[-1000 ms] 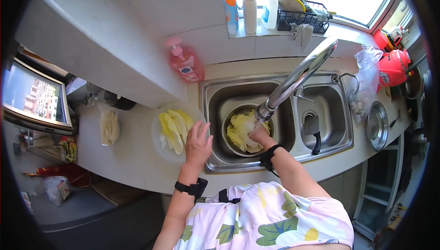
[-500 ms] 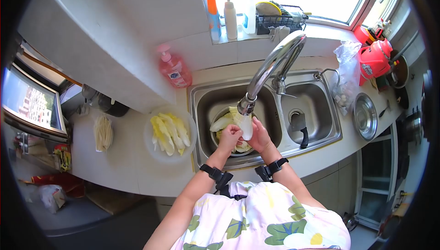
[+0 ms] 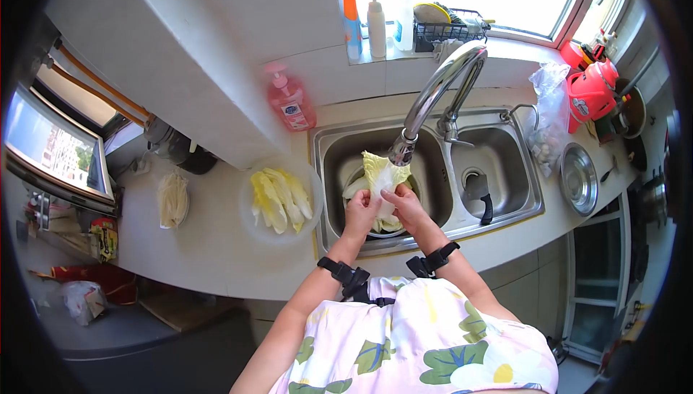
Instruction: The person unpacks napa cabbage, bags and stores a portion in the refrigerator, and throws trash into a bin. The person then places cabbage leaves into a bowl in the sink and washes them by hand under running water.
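Note:
Under the chrome faucet (image 3: 440, 91), a cabbage leaf (image 3: 385, 172) is held up between both hands, its frilly yellow top pointing away from me. My left hand (image 3: 362, 213) grips its left lower edge, and my right hand (image 3: 404, 205) pinches its right side. Beneath them a metal bowl (image 3: 349, 183) with more leaves sits in the left basin (image 3: 426, 210); the hands partly hide it. Left of the sink, a translucent plate (image 3: 250, 231) carries several yellow-white cabbage leaves (image 3: 280, 199).
A cleaver (image 3: 477, 190) lies in the right basin. Pink soap bottle (image 3: 290, 99) stands behind the plate. Enoki mushrooms (image 3: 173, 200) lie on the left counter. On the right are a plastic bag (image 3: 548, 116), a metal lid (image 3: 577, 177) and a red jug (image 3: 592, 96).
My left hand has come from beside the plate to the bowl and joined my right hand on a leaf. The leaf is now raised and spread under the faucet. The view has shifted.

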`<state>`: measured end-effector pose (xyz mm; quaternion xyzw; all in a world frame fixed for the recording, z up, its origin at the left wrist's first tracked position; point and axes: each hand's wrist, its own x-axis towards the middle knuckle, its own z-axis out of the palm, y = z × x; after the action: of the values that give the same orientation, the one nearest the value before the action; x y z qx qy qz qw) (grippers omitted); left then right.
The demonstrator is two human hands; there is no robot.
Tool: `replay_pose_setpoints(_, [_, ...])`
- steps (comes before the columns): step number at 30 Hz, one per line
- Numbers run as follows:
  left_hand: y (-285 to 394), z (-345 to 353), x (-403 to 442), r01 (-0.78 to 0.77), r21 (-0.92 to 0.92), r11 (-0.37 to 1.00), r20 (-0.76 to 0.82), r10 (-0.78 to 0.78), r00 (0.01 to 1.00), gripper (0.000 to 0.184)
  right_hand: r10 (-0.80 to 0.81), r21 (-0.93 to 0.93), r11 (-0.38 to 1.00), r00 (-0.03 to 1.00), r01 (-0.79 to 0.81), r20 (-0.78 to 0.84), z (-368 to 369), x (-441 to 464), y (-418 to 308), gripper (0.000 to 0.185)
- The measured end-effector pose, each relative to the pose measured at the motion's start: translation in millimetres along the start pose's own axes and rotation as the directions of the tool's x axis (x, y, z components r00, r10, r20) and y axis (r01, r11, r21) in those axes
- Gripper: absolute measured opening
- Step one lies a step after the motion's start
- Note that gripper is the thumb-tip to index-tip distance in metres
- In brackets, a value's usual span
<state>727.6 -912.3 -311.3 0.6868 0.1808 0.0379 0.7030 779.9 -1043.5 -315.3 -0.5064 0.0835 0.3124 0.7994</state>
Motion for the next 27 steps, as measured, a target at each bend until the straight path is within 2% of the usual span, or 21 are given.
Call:
replay_pose_setpoints(1, [4.4, -2.7, -1.3, 0.007, 0.002, 1.000, -0.005, -0.007, 1.000, 0.020, -0.059, -0.151, 0.987, 0.998, 0.056, -0.015, 0.3, -0.7, 1.6, 0.033])
replay_pose_setpoints(2, [8.6, -4.1, -4.0, 0.005, 0.000, 1.000, -0.004, -0.005, 1.000, 0.020, -0.061, -0.153, 0.987, 0.998, 0.058, -0.016, 0.1, -1.7, 2.4, 0.033])
replay_pose_setpoints(4, [14.6, -6.0, -8.0, 0.116, -0.254, 0.960, 0.059, -0.105, 0.993, 0.019, -0.066, 0.024, 0.998, 0.997, 0.065, 0.035, 1.0, -3.4, 2.0, 0.028])
replay_pose_setpoints(7, [16.4, -7.8, -10.6, 0.146, -0.341, 0.929, 0.113, -0.113, 0.987, 0.020, -0.027, 0.088, 0.996, 0.997, 0.021, 0.067, 0.5, -6.6, -1.9, 0.025])
replay_pose_setpoints(8, [15.7, -8.3, -10.0, 0.146, -0.342, 0.928, 0.114, -0.113, 0.987, 0.020, -0.028, 0.087, 0.996, 0.997, 0.022, 0.066, -0.2, -7.1, -2.5, 0.025])
replay_pose_setpoints(10, [14.3, -9.5, -8.4, 0.221, -0.145, 0.964, 0.176, -0.195, 0.965, 0.026, -0.024, 0.056, 0.998, 0.998, 0.021, 0.051, -0.6, -9.1, -3.0, 0.023])
replay_pose_setpoints(11, [13.3, -9.0, -8.0, 0.222, -0.144, 0.964, 0.178, -0.195, 0.964, 0.026, -0.024, 0.057, 0.998, 0.998, 0.021, 0.050, -0.1, -9.8, -2.3, 0.023])
replay_pose_setpoints(13, [22.2, -5.6, -11.2, 0.384, -0.055, 0.922, 0.154, -0.373, 0.915, 0.028, -0.060, 0.096, 0.994, 0.998, 0.058, 0.023, 2.7, -11.5, 0.0, 0.023])
replay_pose_setpoints(17, [23.9, 6.6, -18.3, 0.292, -0.148, 0.945, 0.165, -0.268, 0.949, 0.028, -0.096, 0.093, 0.991, 0.994, 0.100, -0.042, 3.4, -12.9, 6.6, 0.021])
replay_pose_setpoints(19, [30.5, 11.1, -26.1, 0.195, -0.182, 0.964, 0.240, -0.149, 0.959, 0.025, -0.070, -0.053, 0.996, 0.996, 0.073, 0.045, 0.1, -15.3, 5.3, 0.022])
replay_pose_setpoints(20, [30.3, 9.6, -25.0, 0.196, -0.180, 0.964, 0.246, -0.149, 0.958, 0.025, -0.073, -0.052, 0.996, 0.997, 0.075, 0.040, 1.1, -16.1, 4.5, 0.022])
replay_pose_setpoints(22, [32.0, 4.5, -22.9, 0.314, -0.114, 0.943, 0.337, -0.261, 0.905, 0.024, -0.043, -0.052, 0.998, 0.999, 0.043, 0.006, 3.1, -18.0, 4.0, 0.025])
replay_pose_setpoints(26, [35.6, 0.0, -23.7, 0.402, -0.139, 0.905, 0.289, -0.351, 0.891, 0.025, -0.024, 0.021, 0.999, 1.000, 0.024, 0.012, 4.1, -9.5, 10.1, 0.029])
replay_pose_setpoints(27, [33.4, -1.5, -22.1, 0.423, -0.119, 0.898, 0.286, -0.377, 0.881, 0.026, -0.014, 0.072, 0.997, 0.999, 0.016, -0.029, 5.7, -9.1, 10.7, 0.030])
